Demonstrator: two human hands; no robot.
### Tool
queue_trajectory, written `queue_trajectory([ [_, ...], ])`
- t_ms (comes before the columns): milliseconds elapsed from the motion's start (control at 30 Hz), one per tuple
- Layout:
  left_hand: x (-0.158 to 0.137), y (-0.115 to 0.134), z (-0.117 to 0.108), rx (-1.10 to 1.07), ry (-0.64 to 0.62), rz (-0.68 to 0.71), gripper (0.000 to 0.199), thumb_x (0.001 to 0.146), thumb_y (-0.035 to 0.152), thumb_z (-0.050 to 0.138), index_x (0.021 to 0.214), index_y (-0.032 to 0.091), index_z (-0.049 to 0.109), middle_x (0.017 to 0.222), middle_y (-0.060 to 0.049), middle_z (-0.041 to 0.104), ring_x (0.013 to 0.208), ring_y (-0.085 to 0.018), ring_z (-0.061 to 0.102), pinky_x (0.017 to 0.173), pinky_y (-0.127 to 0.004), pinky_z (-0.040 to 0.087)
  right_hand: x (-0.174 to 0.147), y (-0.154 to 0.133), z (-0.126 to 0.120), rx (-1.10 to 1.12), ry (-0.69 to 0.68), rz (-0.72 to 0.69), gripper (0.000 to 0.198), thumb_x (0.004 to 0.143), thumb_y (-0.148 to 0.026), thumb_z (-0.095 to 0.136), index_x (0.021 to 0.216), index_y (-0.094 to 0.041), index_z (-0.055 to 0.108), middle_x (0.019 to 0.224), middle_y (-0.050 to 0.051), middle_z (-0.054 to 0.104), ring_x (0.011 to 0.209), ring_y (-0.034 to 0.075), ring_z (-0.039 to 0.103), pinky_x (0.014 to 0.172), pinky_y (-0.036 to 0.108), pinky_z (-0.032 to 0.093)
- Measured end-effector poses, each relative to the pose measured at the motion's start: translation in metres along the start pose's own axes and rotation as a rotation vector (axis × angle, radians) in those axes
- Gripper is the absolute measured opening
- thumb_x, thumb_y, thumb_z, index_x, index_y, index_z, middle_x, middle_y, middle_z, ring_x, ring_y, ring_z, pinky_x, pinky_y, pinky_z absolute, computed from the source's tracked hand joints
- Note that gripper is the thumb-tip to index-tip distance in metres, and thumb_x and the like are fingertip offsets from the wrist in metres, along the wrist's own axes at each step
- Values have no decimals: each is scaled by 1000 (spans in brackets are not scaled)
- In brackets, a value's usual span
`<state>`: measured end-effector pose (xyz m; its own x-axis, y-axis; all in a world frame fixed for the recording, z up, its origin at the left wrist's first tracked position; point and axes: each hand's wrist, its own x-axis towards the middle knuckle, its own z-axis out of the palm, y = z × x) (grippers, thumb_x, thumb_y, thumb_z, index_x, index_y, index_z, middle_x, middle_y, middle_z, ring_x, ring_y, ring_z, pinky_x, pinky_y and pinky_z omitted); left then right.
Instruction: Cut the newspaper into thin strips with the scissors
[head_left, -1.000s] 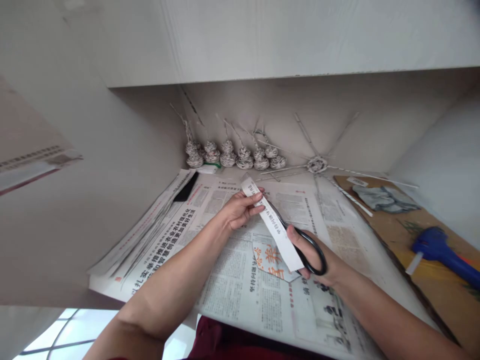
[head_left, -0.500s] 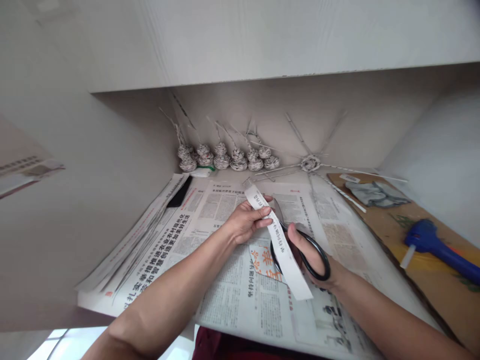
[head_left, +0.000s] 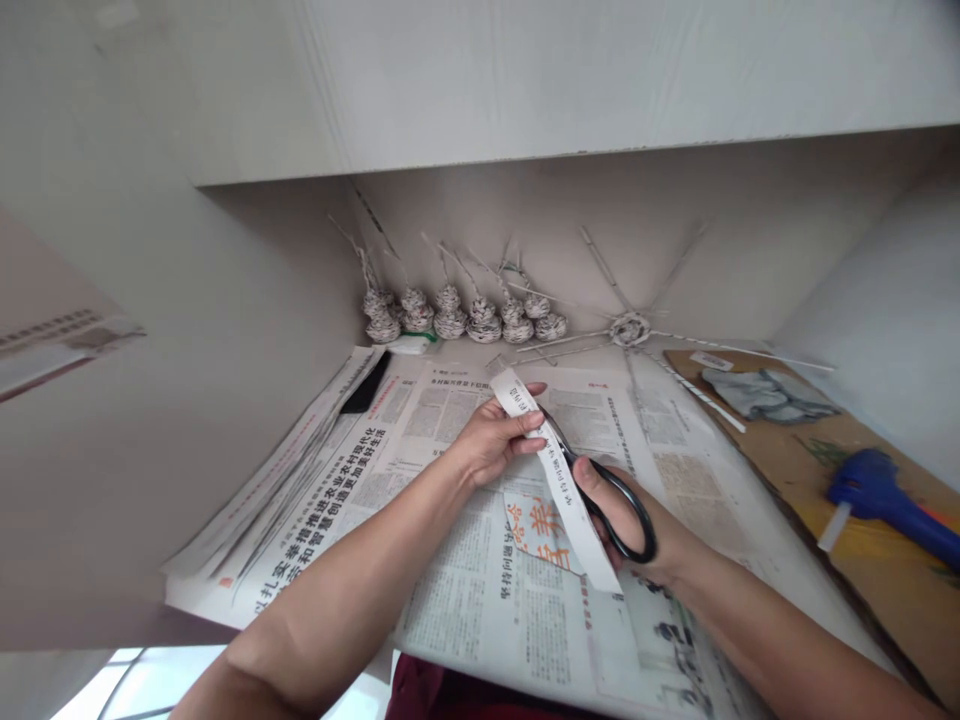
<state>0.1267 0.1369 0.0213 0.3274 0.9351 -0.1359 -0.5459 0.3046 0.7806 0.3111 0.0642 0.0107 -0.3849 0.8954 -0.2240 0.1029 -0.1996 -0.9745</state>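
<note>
From the head camera, the only view I have, I count two hands, one paper strip and one pair of scissors at work. My left hand (head_left: pixel 491 440) has its fingers (head_left: pixel 529 422) pinched together on the upper part of the paper strip (head_left: pixel 559 478), which runs down and to the right above the desk (head_left: pixel 780 450). My right hand (head_left: pixel 626 515) has its fingers closed through the black handles of the scissors (head_left: pixel 611 495), with the blades meeting the strip's right edge just below the left hand; most of the blades are hidden behind the strip, so I cannot tell how wide they stand. Beneath the hands lies one spread of newspaper (head_left: pixel 465 580), with a small cut piece printed in orange (head_left: pixel 541 528) resting on it, partly covered by the strip. A stack of further newspapers (head_left: pixel 300 470) sits to the left; I cannot count its sheets. Along the back wall I make out about seven small woven paper coils (head_left: pixel 465 318), overlapping so the count is uncertain, and one star-shaped start of paper rods (head_left: pixel 631 328). On the right are one grey cloth (head_left: pixel 765 392) and one blue tool (head_left: pixel 892 505), cut off by the picture's edge. At the bottom a dark red garment (head_left: pixel 450 685) is barely visible.
</note>
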Motion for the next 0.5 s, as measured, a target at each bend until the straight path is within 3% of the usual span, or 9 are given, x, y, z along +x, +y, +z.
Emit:
queue_trajectory([
  [167, 5, 11, -9, -10, 19, 36, 50, 77, 15, 82, 124, 15, 68, 84, -5, 73, 74, -17, 75, 38, -10, 47, -2, -6, 2, 8, -32, 46, 68, 80, -87, 48, 63, -21, 47, 43, -9, 38, 27, 5, 32, 27, 18, 26],
  [333, 6, 16, -9, -4, 51, 63, 52, 72, 2, 81, 121, 15, 69, 76, 1, 70, 63, -10, 70, 55, -15, 59, -2, -4, 0, -1, -68, -3, 69, 85, -85, 43, 61, -20, 49, 43, -5, 46, 31, 7, 40, 32, 20, 28],
  [500, 2, 6, -3, 13, 29, 26, 50, 68, 2, 84, 114, 14, 71, 76, 0, 70, 62, -11, 69, 55, -17, 60, -1, 0, -4, -12, -91, -47, 71, 90, -81, 37, 60, -20, 54, 49, 0, 53, 41, 11, 48, 40, 24, 36],
])
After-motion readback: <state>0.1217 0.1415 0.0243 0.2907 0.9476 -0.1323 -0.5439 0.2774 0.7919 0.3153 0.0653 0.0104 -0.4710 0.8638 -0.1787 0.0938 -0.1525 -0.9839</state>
